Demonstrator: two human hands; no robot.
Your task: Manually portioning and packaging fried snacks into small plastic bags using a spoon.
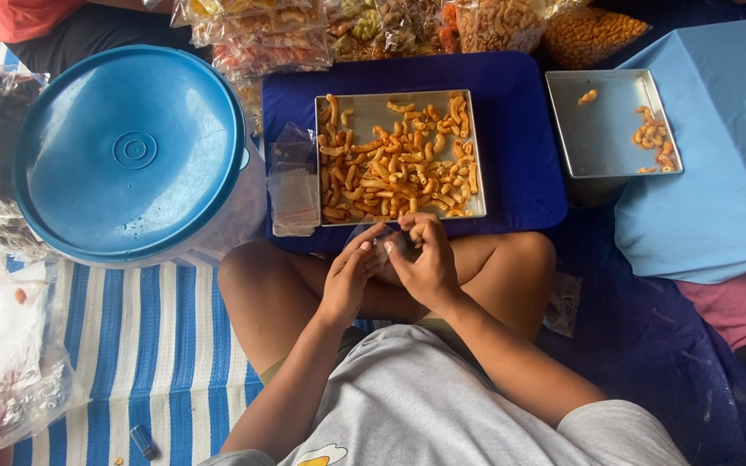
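A dark blue board [511,86] carries a metal tray [477,155] and clear bags [293,185].

Small clear plastic bag [388,242]: transparent, crumpled, centre frame, just below the tray. Orange curled snack piece [414,231]: at its mouth.

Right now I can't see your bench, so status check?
Left hand and right hand together on small clear bag. Snack tray just ahead. Nothing between.

A small clear plastic bag [388,242] is held between left hand [351,274] and right hand [425,259], beside a square metal tray [477,155] of orange curled snacks [395,164].
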